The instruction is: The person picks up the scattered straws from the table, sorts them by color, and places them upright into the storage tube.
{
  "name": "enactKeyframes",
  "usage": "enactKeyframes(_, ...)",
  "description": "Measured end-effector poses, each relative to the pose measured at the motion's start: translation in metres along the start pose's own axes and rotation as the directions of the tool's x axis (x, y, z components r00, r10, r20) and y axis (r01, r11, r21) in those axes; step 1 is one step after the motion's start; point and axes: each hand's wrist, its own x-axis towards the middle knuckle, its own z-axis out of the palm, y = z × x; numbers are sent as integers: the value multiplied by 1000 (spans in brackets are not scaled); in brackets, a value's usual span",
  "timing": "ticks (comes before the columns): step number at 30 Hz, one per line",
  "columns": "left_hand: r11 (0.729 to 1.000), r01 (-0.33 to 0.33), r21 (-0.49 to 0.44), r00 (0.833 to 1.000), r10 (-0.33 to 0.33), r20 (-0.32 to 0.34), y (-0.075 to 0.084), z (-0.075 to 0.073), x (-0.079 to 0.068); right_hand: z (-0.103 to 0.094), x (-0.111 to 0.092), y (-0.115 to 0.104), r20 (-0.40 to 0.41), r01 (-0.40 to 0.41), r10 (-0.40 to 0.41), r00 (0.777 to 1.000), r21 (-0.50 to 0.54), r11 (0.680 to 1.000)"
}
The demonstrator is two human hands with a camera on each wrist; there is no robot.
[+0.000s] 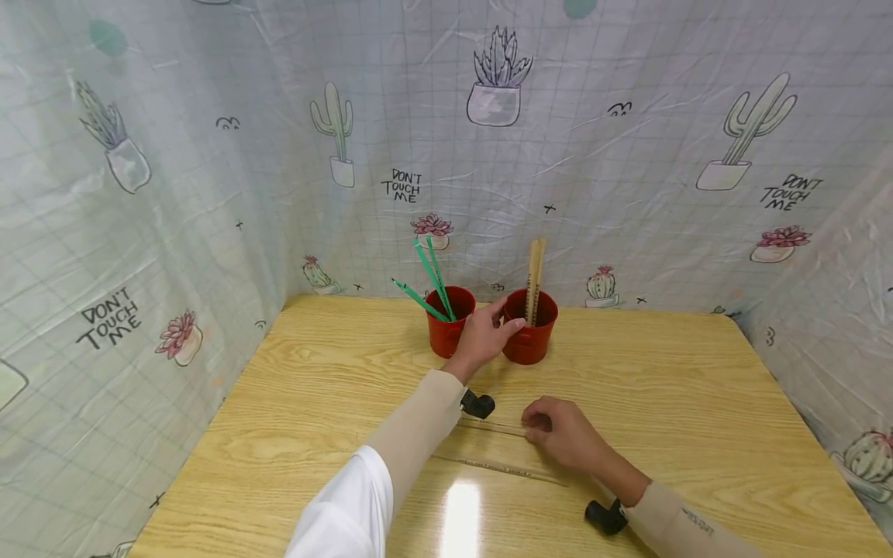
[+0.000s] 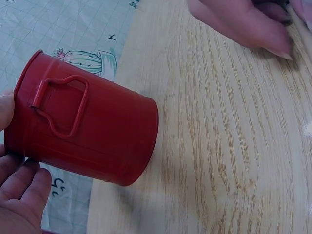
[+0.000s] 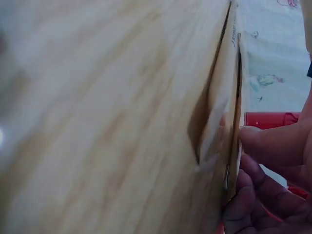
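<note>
My left hand (image 1: 481, 339) holds the right-hand red bucket (image 1: 528, 349) near its rim, thumb on one side and fingers on the other. In the left wrist view this bucket (image 2: 109, 131) shows a wire handle. Two tan printed sticks (image 1: 534, 283) stand upright in it. My right hand (image 1: 567, 435) pinches the right end of a thin tan paper-wrapped stick (image 1: 494, 425) at the table. A second wrapped stick (image 1: 512, 468) lies nearer me, roughly parallel. In the right wrist view the thumb (image 3: 265, 144) presses against the wrapper's edge.
Beside the held bucket stands another red bucket (image 1: 441, 339) with several green sticks (image 1: 434, 279) leaning in it. A cactus-print sheet (image 1: 586, 194) hangs behind and along both sides of the wooden table (image 1: 663, 411).
</note>
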Motion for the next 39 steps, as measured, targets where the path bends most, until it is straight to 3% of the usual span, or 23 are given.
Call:
enactKeyframes(8,1000,-7,5,1000,7,-4,2,0,0,-4,5,1,88,18,-15,996,-38,999)
enactKeyframes(22,1000,-11,17,1000,11,0,1,1,-1,-5,5,-5,207,125,-80,975,-214,969)
enactKeyframes(30,1000,1,-24,1000,-1,8,0,0,-1,-13,2,1,243,119,-76,967,-164,979)
enactKeyframes(39,1000,12,-5,1000,-12,2,1,0,-1,-33,-1,9,346,162,-110,932,-125,979)
